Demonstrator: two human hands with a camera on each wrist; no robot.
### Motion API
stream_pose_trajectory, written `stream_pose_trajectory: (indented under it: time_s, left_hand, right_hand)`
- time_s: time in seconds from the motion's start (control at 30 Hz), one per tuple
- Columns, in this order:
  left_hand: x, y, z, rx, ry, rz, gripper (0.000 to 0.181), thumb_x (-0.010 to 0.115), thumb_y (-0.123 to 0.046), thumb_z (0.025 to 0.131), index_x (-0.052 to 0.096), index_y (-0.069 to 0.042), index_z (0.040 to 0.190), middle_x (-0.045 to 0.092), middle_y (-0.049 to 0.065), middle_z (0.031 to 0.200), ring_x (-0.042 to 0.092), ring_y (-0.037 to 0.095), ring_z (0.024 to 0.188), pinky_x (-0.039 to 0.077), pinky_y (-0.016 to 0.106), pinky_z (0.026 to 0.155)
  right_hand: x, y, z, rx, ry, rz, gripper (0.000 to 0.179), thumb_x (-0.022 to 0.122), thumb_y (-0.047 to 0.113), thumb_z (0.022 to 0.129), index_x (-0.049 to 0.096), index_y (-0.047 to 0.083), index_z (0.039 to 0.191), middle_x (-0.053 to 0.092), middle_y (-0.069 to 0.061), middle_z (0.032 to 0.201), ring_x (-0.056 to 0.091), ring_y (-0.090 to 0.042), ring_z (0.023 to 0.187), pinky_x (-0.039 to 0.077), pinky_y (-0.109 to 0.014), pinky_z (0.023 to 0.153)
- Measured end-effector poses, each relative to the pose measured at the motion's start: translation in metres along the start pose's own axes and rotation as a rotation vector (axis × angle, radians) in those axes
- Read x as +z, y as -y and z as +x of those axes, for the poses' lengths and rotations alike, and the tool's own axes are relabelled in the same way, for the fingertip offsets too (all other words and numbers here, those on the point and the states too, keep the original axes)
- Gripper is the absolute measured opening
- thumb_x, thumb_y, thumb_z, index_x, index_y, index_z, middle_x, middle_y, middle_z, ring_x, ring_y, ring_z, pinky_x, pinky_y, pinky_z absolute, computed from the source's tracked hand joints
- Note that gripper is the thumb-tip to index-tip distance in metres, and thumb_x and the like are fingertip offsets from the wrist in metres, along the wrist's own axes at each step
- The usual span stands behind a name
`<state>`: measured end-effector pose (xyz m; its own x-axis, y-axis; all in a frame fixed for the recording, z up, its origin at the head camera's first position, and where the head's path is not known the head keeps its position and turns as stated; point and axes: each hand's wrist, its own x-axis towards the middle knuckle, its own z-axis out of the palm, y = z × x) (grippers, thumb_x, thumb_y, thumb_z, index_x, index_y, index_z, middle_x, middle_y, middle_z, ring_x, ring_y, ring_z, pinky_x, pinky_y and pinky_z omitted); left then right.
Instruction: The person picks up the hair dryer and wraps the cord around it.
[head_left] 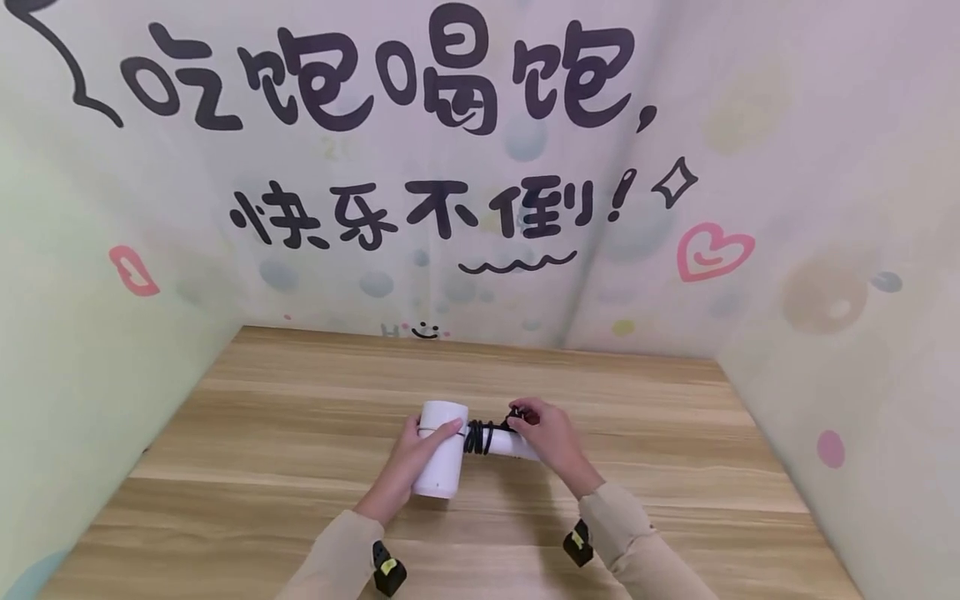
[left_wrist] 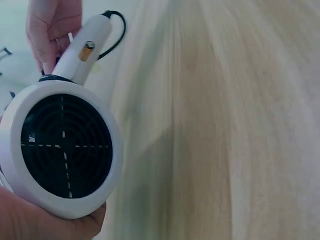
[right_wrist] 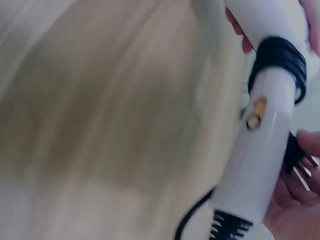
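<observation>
A white hair dryer (head_left: 438, 471) is held over the wooden table, its handle pointing right. My left hand (head_left: 408, 454) grips the barrel, with the thumb across its near side. Black cord (head_left: 477, 437) is wound in several loops round the handle, close to the barrel. At the cord's end, my right hand (head_left: 551, 435) pinches the black plug (right_wrist: 294, 152) beside the handle. The left wrist view shows the round dark grille (left_wrist: 66, 147) at one end of the barrel. An orange-and-silver switch (right_wrist: 257, 114) sits on the handle in the right wrist view.
The wood-grain table (head_left: 300, 467) spreads out under both hands. A white printed wall (head_left: 375, 283) stands at its back edge, with side walls left and right. Small black devices (head_left: 389, 570) show beside both sleeves.
</observation>
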<state>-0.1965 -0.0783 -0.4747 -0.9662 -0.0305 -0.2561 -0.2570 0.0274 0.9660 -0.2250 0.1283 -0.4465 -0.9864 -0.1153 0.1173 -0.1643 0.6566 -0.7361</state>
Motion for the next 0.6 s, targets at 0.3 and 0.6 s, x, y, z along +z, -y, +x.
stream_pose_trajectory:
  time_s: [0.3,0.6]
  left_hand:
    - [0.001,0.013,0.016,-0.027,-0.034,-0.012,0.080,0.066,-0.050,0.080,0.034,0.003,0.131,0.057,0.021,0.106,0.061,0.023,0.079,0.054,0.037,0.063]
    - [0.005,0.009,0.032,-0.087,-0.158,0.196,0.081,0.061,-0.068,0.073,0.049,0.000,0.117,0.061,0.015,0.095,0.060,0.022,0.074,0.050,0.032,0.061]
  right_hand:
    - [0.033,-0.014,0.009,0.069,-0.082,0.119,0.025,0.062,0.009,0.088,0.063,0.001,0.111,0.063,-0.015,0.100,0.057,-0.020,0.083,0.048,-0.028,0.068]
    - [0.038,-0.028,0.021,0.104,-0.078,0.038,0.027,0.056,0.013,0.091,0.059,0.002,0.116,0.060,-0.011,0.102,0.055,-0.019,0.084,0.046,-0.026,0.065]
